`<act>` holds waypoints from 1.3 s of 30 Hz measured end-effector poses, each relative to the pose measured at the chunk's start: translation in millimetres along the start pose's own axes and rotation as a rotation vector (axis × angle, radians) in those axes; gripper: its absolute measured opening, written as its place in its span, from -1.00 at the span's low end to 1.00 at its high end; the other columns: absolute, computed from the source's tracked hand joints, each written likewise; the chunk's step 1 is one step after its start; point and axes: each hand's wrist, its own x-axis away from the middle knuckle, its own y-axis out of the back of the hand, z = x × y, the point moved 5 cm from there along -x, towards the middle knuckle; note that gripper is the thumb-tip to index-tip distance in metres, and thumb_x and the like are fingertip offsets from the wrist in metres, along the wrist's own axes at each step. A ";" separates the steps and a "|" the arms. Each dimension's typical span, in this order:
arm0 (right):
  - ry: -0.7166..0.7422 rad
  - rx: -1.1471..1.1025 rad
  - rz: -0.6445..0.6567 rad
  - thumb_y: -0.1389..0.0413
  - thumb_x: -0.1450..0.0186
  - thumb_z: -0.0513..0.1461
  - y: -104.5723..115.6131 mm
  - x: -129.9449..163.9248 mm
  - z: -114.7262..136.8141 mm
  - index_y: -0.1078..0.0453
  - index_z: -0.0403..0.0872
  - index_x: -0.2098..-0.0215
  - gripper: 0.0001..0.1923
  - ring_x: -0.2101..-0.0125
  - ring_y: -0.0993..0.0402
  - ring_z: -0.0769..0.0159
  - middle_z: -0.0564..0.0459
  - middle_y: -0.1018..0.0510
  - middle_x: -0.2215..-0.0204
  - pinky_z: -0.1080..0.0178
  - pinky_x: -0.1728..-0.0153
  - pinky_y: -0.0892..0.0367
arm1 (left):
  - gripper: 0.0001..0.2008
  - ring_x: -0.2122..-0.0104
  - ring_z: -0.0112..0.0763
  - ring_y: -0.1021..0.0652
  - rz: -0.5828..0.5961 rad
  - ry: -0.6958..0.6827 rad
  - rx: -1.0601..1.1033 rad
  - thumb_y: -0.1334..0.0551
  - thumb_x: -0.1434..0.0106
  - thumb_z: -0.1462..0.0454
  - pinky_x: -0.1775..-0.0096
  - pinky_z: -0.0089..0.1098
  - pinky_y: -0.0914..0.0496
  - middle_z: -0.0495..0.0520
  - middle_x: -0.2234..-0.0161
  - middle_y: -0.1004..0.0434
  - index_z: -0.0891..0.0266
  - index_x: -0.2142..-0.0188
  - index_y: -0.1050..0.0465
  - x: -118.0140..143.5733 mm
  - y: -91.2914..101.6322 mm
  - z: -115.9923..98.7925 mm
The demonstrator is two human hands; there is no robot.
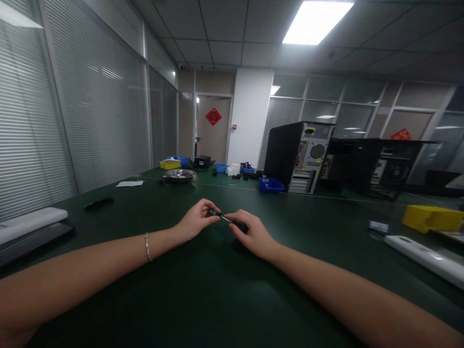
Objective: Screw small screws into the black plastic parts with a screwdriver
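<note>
A wide dark green table (217, 290) fills the lower half of the frame. At the right middle stand two black computer cases: one case (297, 157) shows its rear panel, and a second case (377, 166) is beside it on the right. A white long device (424, 256) lies at the right edge, and just above it is a yellow bin (431, 217). At the left edge lies a white bar (29, 223) with a dark keyboard (32, 241) under it. Farther back, in the middle of the frame, are a metal bowl (179, 175), a blue bin (271, 185) and a sheet of paper (129, 183).

Both forearms come from the bottom corners and meet at the centre of the frame. The left hand (195, 222), with a bracelet (147, 246) on the wrist, has its fingers closed on a small green part (214, 212). The right hand (253, 234) is closed around the black handle of a small screwdriver (235, 223). The thin tip of the screwdriver touches the green part. Both things are held just above the table.
</note>
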 end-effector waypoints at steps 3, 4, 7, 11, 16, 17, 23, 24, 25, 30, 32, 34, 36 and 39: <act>0.005 -0.015 0.040 -0.01 -0.28 -0.26 -1.1 -0.4 1.4 -0.35 -0.04 0.05 -0.73 0.29 -0.39 0.29 0.00 -0.46 0.27 0.24 0.25 -0.31 | -0.75 0.10 -0.29 -0.46 0.046 0.023 0.001 -0.27 -0.07 0.38 0.02 -0.21 -0.32 0.18 0.08 -0.40 0.31 0.22 -0.33 1.7 -2.7 -4.4; 0.005 -0.020 0.055 -0.02 -0.28 -0.26 -1.6 -0.5 1.9 -0.34 -0.04 0.04 -0.72 0.29 -0.39 0.29 0.00 -0.45 0.27 0.24 0.25 -0.31 | -0.75 0.10 -0.29 -0.46 0.056 0.021 -0.005 -0.26 -0.07 0.38 0.02 -0.21 -0.32 0.18 0.06 -0.38 0.31 0.22 -0.34 2.2 -2.9 -5.7; 0.005 -0.031 0.090 -0.02 -0.28 -0.27 -2.2 -0.7 3.9 -0.32 -0.04 0.01 -0.70 0.30 -0.38 0.30 0.00 -0.45 0.27 0.24 0.24 -0.30 | -0.70 0.08 -0.26 -0.44 0.083 0.002 -0.037 -0.24 -0.09 0.39 0.01 -0.19 -0.30 0.18 0.06 -0.38 0.31 0.14 -0.36 2.9 -2.8 -6.3; 0.027 -0.036 0.132 0.00 -0.29 -0.28 -2.3 -0.6 7.0 -0.33 -0.04 0.00 -0.69 0.29 -0.38 0.31 0.00 -0.44 0.26 0.25 0.23 -0.29 | -0.54 0.03 -0.26 -0.41 0.121 0.002 0.091 -0.24 -0.11 0.39 -0.03 -0.17 -0.26 0.17 0.03 -0.36 0.23 -0.02 -0.23 2.9 -4.3 -0.8; 0.040 -0.027 0.158 0.00 -0.29 -0.28 -2.6 -0.9 7.8 -0.34 -0.03 0.00 -0.69 0.28 -0.38 0.31 0.00 -0.45 0.26 0.25 0.22 -0.28 | -0.65 0.22 -0.32 -0.48 0.140 0.033 0.188 -0.25 -0.12 0.33 0.12 -0.19 -0.35 0.21 -0.01 -0.31 0.26 0.09 -0.27 2.5 -8.9 4.0; 0.039 -0.027 0.152 0.00 -0.30 -0.28 -2.4 -0.8 7.7 -0.34 -0.03 0.00 -0.69 0.28 -0.38 0.31 0.01 -0.46 0.26 0.25 0.22 -0.28 | -0.65 0.25 -0.35 -0.49 0.143 0.043 0.171 -0.25 -0.12 0.33 0.13 -0.20 -0.35 0.20 0.03 -0.34 0.27 0.08 -0.27 2.4 -9.6 4.4; 0.012 -0.039 0.123 -0.01 -0.29 -0.26 -1.1 0.5 5.6 -0.30 -0.04 -0.02 -0.69 0.25 -0.39 0.29 -0.01 -0.46 0.21 0.24 0.20 -0.29 | -0.55 0.27 -0.39 -0.47 0.156 0.110 0.152 -0.24 -0.12 0.34 0.10 -0.25 -0.31 0.13 0.14 -0.42 0.28 -0.03 -0.25 2.5 -9.5 9.2; 0.010 -0.039 0.124 -0.01 -0.29 -0.26 -1.0 0.6 5.5 -0.30 -0.03 -0.02 -0.68 0.24 -0.39 0.29 -0.01 -0.46 0.20 0.24 0.20 -0.30 | -0.54 0.25 -0.38 -0.47 0.166 0.119 0.161 -0.24 -0.12 0.35 0.08 -0.26 -0.31 0.13 0.14 -0.42 0.28 -0.03 -0.25 2.8 -9.6 10.0; 0.010 -0.040 0.125 -0.01 -0.29 -0.26 -1.0 0.6 5.6 -0.30 -0.03 -0.02 -0.68 0.24 -0.39 0.29 -0.01 -0.46 0.20 0.24 0.19 -0.30 | -0.53 0.23 -0.37 -0.46 0.176 0.127 0.170 -0.24 -0.11 0.36 0.07 -0.26 -0.30 0.13 0.13 -0.42 0.28 -0.04 -0.26 3.1 -9.8 10.6; 0.003 -0.046 0.111 -0.01 -0.29 -0.27 -1.4 0.0 4.3 -0.31 -0.04 0.00 -0.70 0.23 -0.39 0.29 -0.01 -0.45 0.19 0.23 0.18 -0.30 | -0.54 0.19 -0.34 -0.46 0.179 0.154 0.160 -0.23 -0.09 0.39 0.06 -0.25 -0.29 0.12 0.18 -0.44 0.30 -0.02 -0.28 4.1 -9.3 10.9; 0.003 -0.048 0.102 -0.01 -0.29 -0.27 -1.7 -0.2 3.4 -0.31 -0.04 0.00 -0.70 0.22 -0.38 0.29 -0.01 -0.45 0.19 0.23 0.18 -0.30 | -0.54 0.20 -0.34 -0.46 0.177 0.162 0.137 -0.22 -0.09 0.41 0.07 -0.26 -0.29 0.13 0.16 -0.44 0.31 -0.02 -0.29 4.0 -9.5 10.6; 0.005 -0.044 0.104 -0.01 -0.29 -0.28 -2.2 -0.2 3.0 -0.30 -0.03 -0.01 -0.69 0.21 -0.38 0.29 -0.01 -0.45 0.18 0.23 0.17 -0.29 | -0.54 0.19 -0.34 -0.46 0.184 0.159 0.117 -0.22 -0.09 0.42 0.07 -0.26 -0.29 0.15 0.12 -0.43 0.31 -0.02 -0.30 3.7 -10.1 10.0; 0.006 -0.034 0.112 -0.01 -0.29 -0.28 -2.6 0.0 3.2 -0.31 -0.02 -0.01 -0.69 0.22 -0.38 0.29 0.00 -0.45 0.20 0.23 0.18 -0.29 | -0.53 0.13 -0.30 -0.45 0.195 0.144 0.100 -0.22 -0.08 0.41 0.05 -0.25 -0.28 0.18 0.06 -0.42 0.30 -0.03 -0.30 3.6 -10.6 9.2; -0.001 -0.018 0.117 -0.01 -0.29 -0.27 -2.2 0.0 3.6 -0.32 -0.02 0.00 -0.69 0.25 -0.38 0.29 0.00 -0.45 0.22 0.22 0.20 -0.29 | -0.53 0.04 -0.24 -0.41 0.202 0.102 0.050 -0.24 -0.09 0.38 0.00 -0.22 -0.26 0.20 -0.01 -0.37 0.29 -0.04 -0.31 4.0 -10.2 6.8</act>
